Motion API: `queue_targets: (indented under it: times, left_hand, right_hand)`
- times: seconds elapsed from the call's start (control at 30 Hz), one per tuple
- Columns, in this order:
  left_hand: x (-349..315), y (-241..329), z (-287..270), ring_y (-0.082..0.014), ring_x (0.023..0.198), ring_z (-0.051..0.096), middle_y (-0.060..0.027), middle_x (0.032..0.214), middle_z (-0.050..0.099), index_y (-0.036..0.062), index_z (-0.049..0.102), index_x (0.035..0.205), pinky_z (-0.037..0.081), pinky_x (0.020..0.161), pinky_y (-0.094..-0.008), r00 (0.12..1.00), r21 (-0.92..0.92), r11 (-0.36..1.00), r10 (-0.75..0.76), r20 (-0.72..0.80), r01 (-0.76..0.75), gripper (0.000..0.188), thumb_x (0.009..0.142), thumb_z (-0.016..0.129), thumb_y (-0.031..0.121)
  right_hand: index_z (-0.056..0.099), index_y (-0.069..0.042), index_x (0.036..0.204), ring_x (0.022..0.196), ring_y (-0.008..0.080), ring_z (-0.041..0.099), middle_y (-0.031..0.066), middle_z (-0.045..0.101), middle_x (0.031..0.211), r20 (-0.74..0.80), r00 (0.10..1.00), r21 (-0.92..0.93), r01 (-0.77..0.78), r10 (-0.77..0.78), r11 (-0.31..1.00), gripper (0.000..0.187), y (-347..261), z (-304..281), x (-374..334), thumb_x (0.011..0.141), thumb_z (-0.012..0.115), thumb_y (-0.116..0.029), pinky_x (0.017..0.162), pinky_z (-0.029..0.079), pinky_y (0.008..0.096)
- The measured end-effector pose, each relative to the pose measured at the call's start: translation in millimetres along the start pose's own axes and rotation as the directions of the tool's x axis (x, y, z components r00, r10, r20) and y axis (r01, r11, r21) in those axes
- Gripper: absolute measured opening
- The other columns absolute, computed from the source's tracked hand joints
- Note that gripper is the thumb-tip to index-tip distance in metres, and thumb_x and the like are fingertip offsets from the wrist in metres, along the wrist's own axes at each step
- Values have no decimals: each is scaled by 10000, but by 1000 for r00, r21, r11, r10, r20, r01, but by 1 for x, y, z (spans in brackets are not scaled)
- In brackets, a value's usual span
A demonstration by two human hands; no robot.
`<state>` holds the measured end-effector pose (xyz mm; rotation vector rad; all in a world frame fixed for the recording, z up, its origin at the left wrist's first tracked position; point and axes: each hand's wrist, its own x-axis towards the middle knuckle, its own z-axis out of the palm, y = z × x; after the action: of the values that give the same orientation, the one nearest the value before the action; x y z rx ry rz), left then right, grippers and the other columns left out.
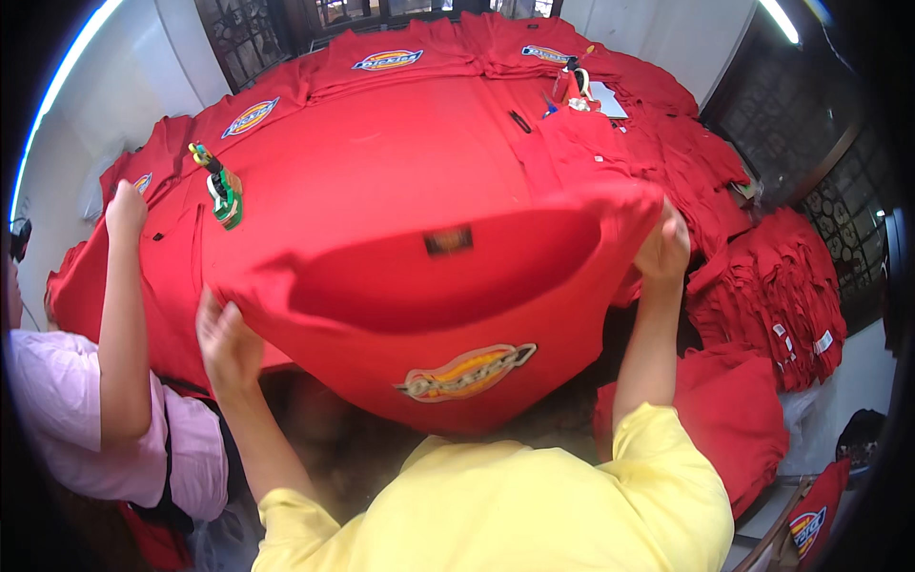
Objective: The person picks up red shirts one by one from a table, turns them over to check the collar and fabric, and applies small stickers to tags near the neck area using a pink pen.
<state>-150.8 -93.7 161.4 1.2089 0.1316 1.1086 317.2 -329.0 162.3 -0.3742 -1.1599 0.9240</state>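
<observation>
Stretched between my hands is a red T-shirt, its wide neckline gaping toward me. A dark label sits inside the back of the collar, and a yellow, white and dark printed emblem marks the chest, slightly blurred. My left hand grips the shirt at its left shoulder, fingers closed on the cloth. At the opposite shoulder my right hand is closed on the fabric, part of its fingers hidden behind it. The shirt hangs over the near edge of a table covered with red garments.
A green tape dispenser holding pens stands left of centre; another dispenser is at the back right. Red garments are piled at right, with more on a lower heap. A co-worker in pink reaches over the table at left.
</observation>
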Motion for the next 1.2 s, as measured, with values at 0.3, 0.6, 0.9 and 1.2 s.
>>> queue_targets:
  times: [0.3,0.6,0.9,1.2]
  left_hand:
    - [197,-189,-151,-208,1100,564,-149,1205,559,-26,398,1291,478,939,-356,837,146,856,-427,-343,497,470,845,542,-2]
    - [191,-201,-149,-225,1099,572,-136,1207,570,-25,483,1232,490,938,-376,631,-207,664,-747,-208,718,374,905,565,137]
    - [256,-223,-157,-279,1035,617,-176,1116,628,-32,548,1171,507,915,-422,495,-486,482,-862,-112,729,348,908,547,197]
    - [247,-223,-167,-287,1076,593,-171,1155,606,-29,544,1137,499,921,-435,449,-477,573,-820,-356,667,338,928,501,233]
  right_hand:
    - [457,35,1285,1249,262,468,137,501,1338,-266,849,297,-379,457,876,443,208,-155,154,970,455,-277,1083,327,394]
    - [478,40,1249,1180,249,526,146,554,1259,-397,531,493,-564,749,662,401,238,-167,129,961,502,-238,1027,408,380]
    - [541,53,1176,1096,273,585,161,604,1176,-375,497,470,-625,782,623,385,259,-200,196,920,535,-234,973,458,422]
    - [534,70,1160,1104,272,577,173,610,1157,-419,469,486,-608,778,628,370,270,-218,188,921,473,-206,972,454,408]
